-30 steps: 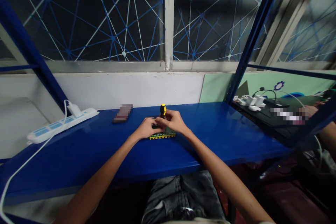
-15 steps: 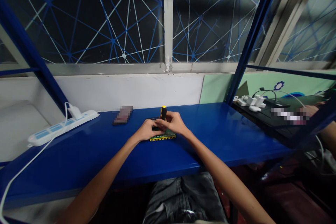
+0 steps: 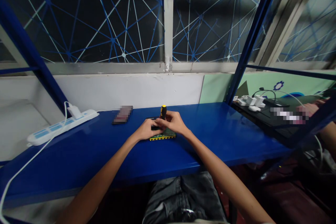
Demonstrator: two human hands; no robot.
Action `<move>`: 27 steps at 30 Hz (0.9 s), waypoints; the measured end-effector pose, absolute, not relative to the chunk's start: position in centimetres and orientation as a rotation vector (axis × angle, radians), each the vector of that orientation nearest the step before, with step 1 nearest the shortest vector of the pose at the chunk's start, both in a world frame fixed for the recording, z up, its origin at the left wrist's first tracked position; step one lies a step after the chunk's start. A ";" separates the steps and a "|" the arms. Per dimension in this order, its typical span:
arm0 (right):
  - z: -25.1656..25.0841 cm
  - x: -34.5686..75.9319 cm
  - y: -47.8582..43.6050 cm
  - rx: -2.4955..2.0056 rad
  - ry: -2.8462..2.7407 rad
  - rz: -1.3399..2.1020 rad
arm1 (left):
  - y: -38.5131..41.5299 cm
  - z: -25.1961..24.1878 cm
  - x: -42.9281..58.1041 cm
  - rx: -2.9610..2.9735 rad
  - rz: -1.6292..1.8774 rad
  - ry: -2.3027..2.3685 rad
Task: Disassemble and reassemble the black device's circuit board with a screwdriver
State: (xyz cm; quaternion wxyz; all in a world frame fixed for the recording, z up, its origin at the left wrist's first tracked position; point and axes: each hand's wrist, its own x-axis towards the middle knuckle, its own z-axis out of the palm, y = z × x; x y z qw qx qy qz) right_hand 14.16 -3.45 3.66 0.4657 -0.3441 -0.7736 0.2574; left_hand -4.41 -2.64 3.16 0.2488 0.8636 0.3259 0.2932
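The right hand [image 3: 174,123] is in the middle of the frame, with its fingers closed around a screwdriver [image 3: 163,111]. The screwdriver stands straight up, its yellow and black top showing above the fingers. The left hand [image 3: 145,130] lies right beside it, fingers bent down; I cannot tell if they pinch anything. Under both hands a small green board [image 3: 164,135] lies flat on the blue table [image 3: 105,154]. The tool is on the board and the work looks half way; no loose screws show, so how much is done is hard to tell. Farther left lie a dark blurred thing [image 3: 123,114] and a white power strip [image 3: 61,126]. At the right edge is another person's arm [image 3: 327,134].
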 end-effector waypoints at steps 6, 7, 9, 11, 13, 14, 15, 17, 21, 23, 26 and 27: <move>3.6 14.1 -3.3 -0.856 -1.895 0.641 | -2.6 3.1 -4.4 2.325 0.808 0.926; 3.6 14.1 -3.3 -0.854 -1.895 0.644 | -2.6 3.1 -4.4 2.328 0.810 0.922; 3.7 14.1 -3.3 -0.857 -1.895 0.655 | -2.6 3.1 -4.4 2.343 0.799 0.905; 3.7 14.1 -3.4 -0.868 -1.893 0.665 | -2.6 3.1 -4.4 2.354 0.787 0.892; 3.7 14.1 -3.4 -0.877 -1.891 0.668 | -2.6 3.1 -4.4 2.350 0.785 0.899; 3.7 14.1 -3.4 -0.879 -1.889 0.666 | -2.6 3.1 -4.4 2.345 0.789 0.910; 3.7 14.1 -3.4 -0.880 -1.888 0.663 | -2.6 3.1 -4.4 2.341 0.794 0.922; 3.7 14.1 -3.4 -0.878 -1.893 0.660 | -2.6 3.0 -4.4 2.337 0.802 0.941; 3.6 14.1 -3.4 -0.860 -1.895 0.645 | -2.6 3.1 -4.4 2.346 0.798 0.914; 3.7 14.1 -3.4 -0.859 -1.901 0.630 | -2.7 3.1 -4.3 2.356 0.793 0.897; 3.7 14.1 -3.4 -0.867 -1.911 0.607 | -2.8 3.2 -4.2 2.351 0.806 0.929; 3.6 14.1 -3.3 -0.867 -1.912 0.601 | -2.9 3.3 -4.2 2.344 0.813 0.947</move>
